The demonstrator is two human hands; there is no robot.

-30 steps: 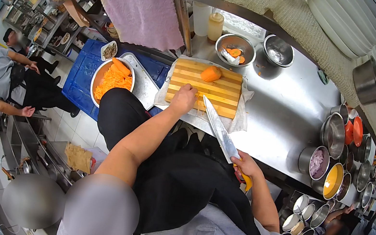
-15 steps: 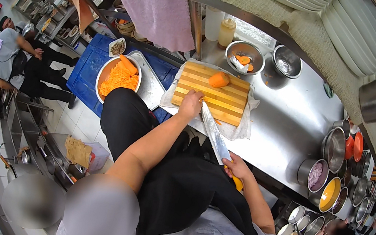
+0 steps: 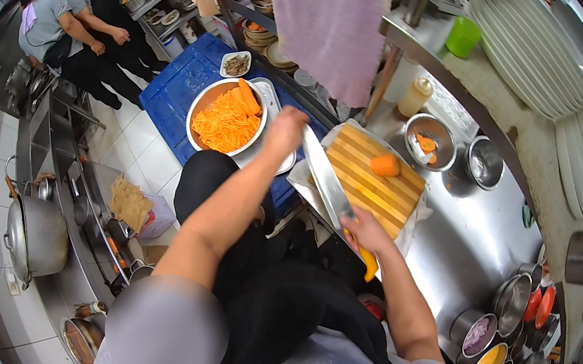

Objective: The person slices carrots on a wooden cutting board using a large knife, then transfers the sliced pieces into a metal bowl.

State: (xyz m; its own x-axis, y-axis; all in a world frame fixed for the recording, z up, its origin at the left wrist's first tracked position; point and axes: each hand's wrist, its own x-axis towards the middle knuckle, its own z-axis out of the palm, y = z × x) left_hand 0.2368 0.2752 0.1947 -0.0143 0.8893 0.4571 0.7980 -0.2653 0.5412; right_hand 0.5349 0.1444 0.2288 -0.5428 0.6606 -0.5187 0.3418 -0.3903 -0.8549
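Observation:
My right hand (image 3: 368, 233) grips the yellow handle of a large kitchen knife (image 3: 325, 176), its blade slanting up and left over the near left edge of a striped wooden cutting board (image 3: 398, 211). My left hand (image 3: 286, 128) is closed beside the blade's far end, above a metal tray (image 3: 287, 163); whatever its fingers hold is hidden. On the board lies a peeled carrot piece (image 3: 385, 165), touched by neither hand. Left of my left hand stands a metal bowl (image 3: 193, 133) holding shredded carrot (image 3: 223, 123) and a few whole carrot pieces.
A white cloth (image 3: 301, 177) lies beneath the board on the steel counter (image 3: 463, 215). Beyond the board are a bowl with carrot pieces (image 3: 425, 143) and another metal bowl (image 3: 485, 163). A pink towel (image 3: 329, 29) hangs overhead. Two people (image 3: 72, 36) stand at far left.
My left hand has lifted off the board's near left corner and moved over the tray, toward the shredded carrot bowl. The knife has come along, raised and tilted, and the view has turned left.

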